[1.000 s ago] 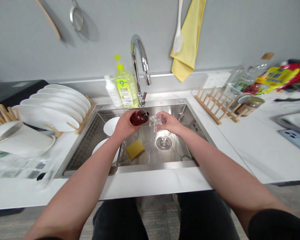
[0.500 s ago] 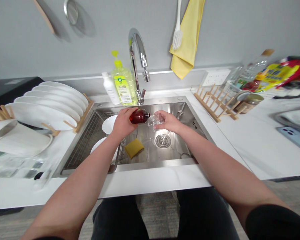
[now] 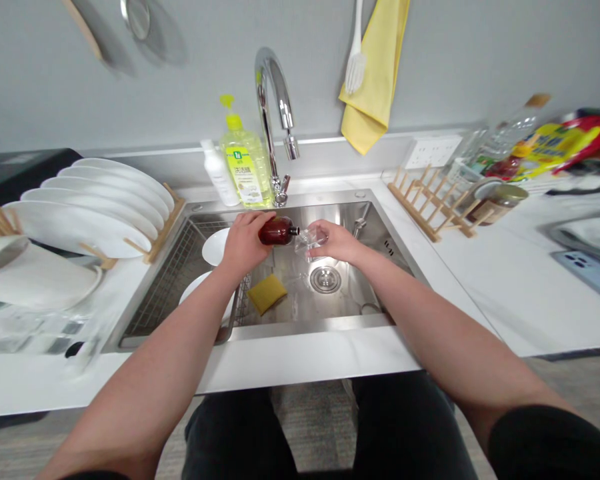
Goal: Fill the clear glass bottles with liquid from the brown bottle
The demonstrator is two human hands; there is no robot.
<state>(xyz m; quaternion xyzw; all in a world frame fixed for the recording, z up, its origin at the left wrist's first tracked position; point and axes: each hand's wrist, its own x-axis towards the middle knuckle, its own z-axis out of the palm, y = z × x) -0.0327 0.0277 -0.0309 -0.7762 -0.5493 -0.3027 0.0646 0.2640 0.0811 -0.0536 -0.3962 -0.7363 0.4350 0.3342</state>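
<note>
My left hand (image 3: 250,239) is wrapped round a dark reddish-brown bottle (image 3: 276,231) over the sink. The bottle lies on its side, its uncapped-looking mouth pointing right. Facing that mouth is a small clear glass (image 3: 307,241), held in the closed fingers of my right hand (image 3: 334,240). Bottle mouth and glass are very close; whether they touch I cannot tell. Any liquid passing between them is too small to make out. Below the bottle, a yellow sponge (image 3: 267,294) lies on the floor of the steel sink (image 3: 300,320).
White plates stand in a wooden rack (image 3: 165,230) at left, near a white pitcher (image 3: 40,273). A wire basket (image 3: 155,293) holds white dishes in the sink. Behind are the faucet (image 3: 270,87) and dish soap (image 3: 245,167). Another wooden rack (image 3: 420,207) and a phone (image 3: 587,273) are right.
The view has shifted slightly, so things sit a little higher and further left. Both hands keep their holds, with the bottle and glass in nearly the same positions.
</note>
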